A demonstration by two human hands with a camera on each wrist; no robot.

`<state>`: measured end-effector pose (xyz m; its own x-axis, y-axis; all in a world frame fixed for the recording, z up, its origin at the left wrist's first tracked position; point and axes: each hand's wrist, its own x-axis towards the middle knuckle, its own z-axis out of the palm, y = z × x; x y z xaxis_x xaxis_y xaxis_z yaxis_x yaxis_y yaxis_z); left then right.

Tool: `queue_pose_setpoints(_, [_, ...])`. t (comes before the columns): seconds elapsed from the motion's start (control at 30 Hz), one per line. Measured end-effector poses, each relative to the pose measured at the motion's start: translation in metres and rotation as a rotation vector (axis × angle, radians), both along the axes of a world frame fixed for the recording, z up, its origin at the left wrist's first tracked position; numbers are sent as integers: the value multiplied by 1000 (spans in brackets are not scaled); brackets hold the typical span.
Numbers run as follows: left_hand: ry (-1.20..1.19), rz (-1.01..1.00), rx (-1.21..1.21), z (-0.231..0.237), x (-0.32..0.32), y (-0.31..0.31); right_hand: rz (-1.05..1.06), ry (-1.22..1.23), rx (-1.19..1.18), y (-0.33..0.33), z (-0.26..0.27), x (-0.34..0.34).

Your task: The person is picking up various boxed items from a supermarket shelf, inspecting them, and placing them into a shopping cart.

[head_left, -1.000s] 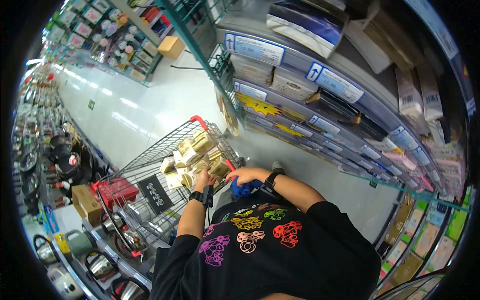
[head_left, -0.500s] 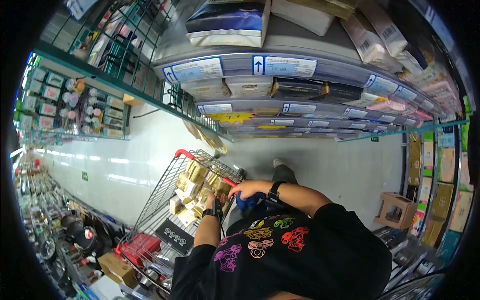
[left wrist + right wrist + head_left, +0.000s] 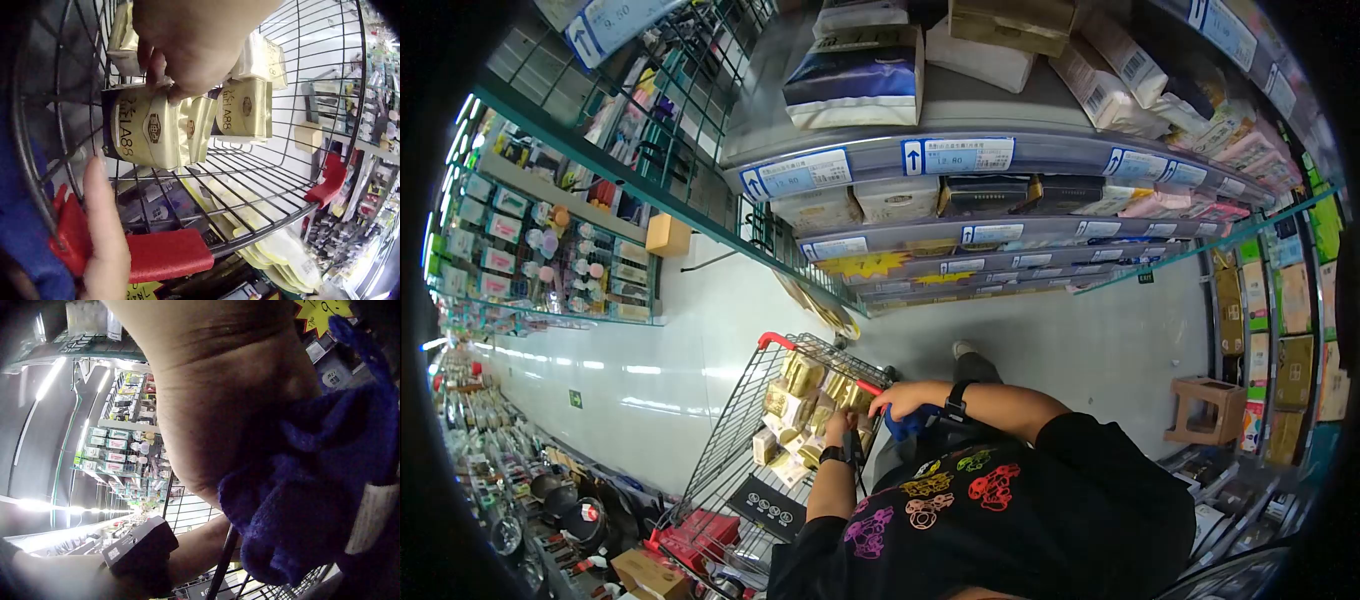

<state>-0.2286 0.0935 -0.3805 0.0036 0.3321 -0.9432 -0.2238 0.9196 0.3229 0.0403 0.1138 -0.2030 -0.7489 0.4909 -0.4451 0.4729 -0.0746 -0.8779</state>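
Gold-and-white packages (image 3: 792, 405) lie heaped in a wire shopping cart (image 3: 730, 400). My left hand (image 3: 837, 430) reaches in among them; in the left wrist view that hand (image 3: 187, 47) pinches the upper edge of a gold package (image 3: 147, 128). A second package (image 3: 244, 109) stands beside it. On the cart's red-covered corner is my right hand (image 3: 900, 398), gripping the rim, with one finger (image 3: 106, 231) across the red cover (image 3: 169, 253) in the left wrist view. A blue knitted item (image 3: 281, 500) hangs by my right wrist; its fingertips are hidden there.
Shelves (image 3: 960, 150) of boxed packages run along the far side, beside a green mesh rack end (image 3: 630, 195). Pans (image 3: 585, 515) and an open carton (image 3: 648, 575) lie at lower left. A brown stool (image 3: 1203, 410) stands on the right; a red box (image 3: 705, 535) is at the cart's near end.
The head view has turned, so the shelves lie more level and the cart sits further right and lower. My left hand stays among the packages, my right on the cart's rim.
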Motion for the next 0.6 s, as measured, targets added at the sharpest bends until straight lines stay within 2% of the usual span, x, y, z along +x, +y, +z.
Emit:
queue_pose_setpoints(0.1, [6, 45, 97, 0, 2, 2, 14, -50, -32, 3, -4, -6])
queue_pose_setpoints(0.13, [83, 131, 73, 50, 25, 4, 19, -67, -62, 4, 0, -5])
queue_pose_setpoints(0.27, [140, 131, 85, 54, 26, 4, 66, -90, -101, 11, -4, -11])
queue_pose_setpoints(0.33, [147, 74, 126, 52, 21, 1, 172, -246, -58, 14, -5, -19])
queue_pose_setpoints(0.37, [71, 160, 136, 50, 20, 0, 226, -323, -33, 17, -3, -24])
queue_pose_setpoints(0.43, [217, 111, 196, 65, 18, -7, 329, -440, 8, 19, -7, -34])
queue_pose_setpoints(0.47, [165, 54, 221, 72, 14, -6, 350, -430, 26, 20, -5, -36])
queue_pose_setpoints(0.5, [142, 180, 322, 79, 17, -15, 372, -422, 48, 22, -3, -39])
queue_pose_setpoints(0.53, [185, 125, 396, 93, 16, -19, 404, -431, 17, 24, 0, -42])
queue_pose_setpoints(0.57, [230, 72, 471, 99, 13, -21, 346, -370, 54, 24, 1, -41])
queue_pose_setpoints(0.6, [220, 114, 518, 105, 10, -23, 284, -326, 78, 26, 1, -38])
